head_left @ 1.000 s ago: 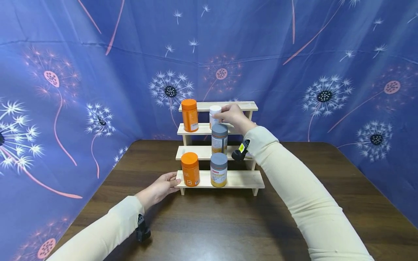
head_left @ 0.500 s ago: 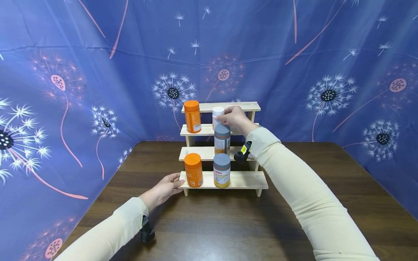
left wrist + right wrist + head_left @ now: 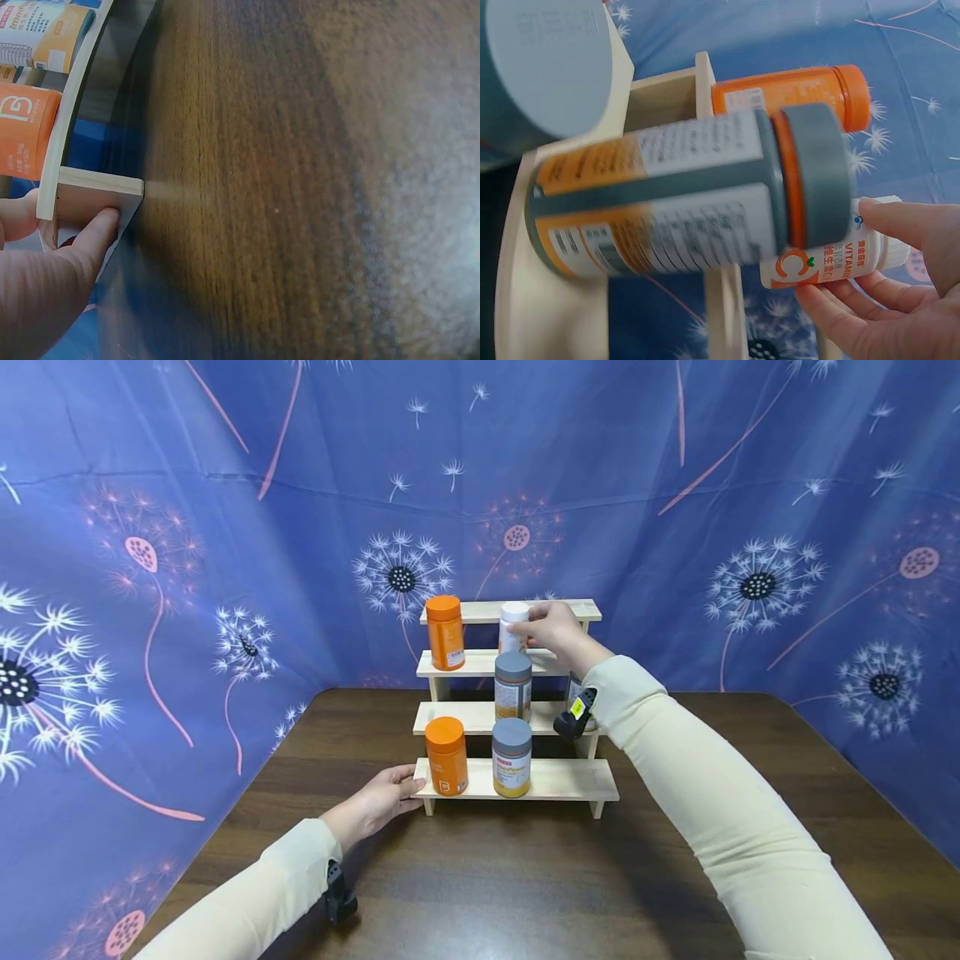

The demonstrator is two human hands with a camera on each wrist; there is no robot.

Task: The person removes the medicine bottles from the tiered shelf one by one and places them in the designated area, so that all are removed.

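My right hand point(image 3: 558, 631) pinches a small white vitamin bottle point(image 3: 829, 259) with an orange and white label, upright at the stand's second-highest tier. A grey-lidded jar point(image 3: 513, 693) one tier lower partly hides it. My left hand point(image 3: 382, 797) grips the left end of the lowest board of the tiered wooden stand point(image 3: 573, 781). In the left wrist view, a fingertip point(image 3: 105, 217) presses on the stand's side leg. An orange bottle point(image 3: 447, 764) and another grey-lidded jar point(image 3: 512, 768) stand on that lowest board.
Another orange bottle point(image 3: 446, 639) stands left of the white one on the same tier. One more jar point(image 3: 574, 689) shows partly behind my right wrist. The stand sits on a dark wooden table point(image 3: 480, 877) before a blue dandelion-print cloth point(image 3: 600, 468).
My right hand has shifted the white bottle slightly right along its tier. More of the jar behind my right wrist shows now. My left hand keeps its hold on the stand.
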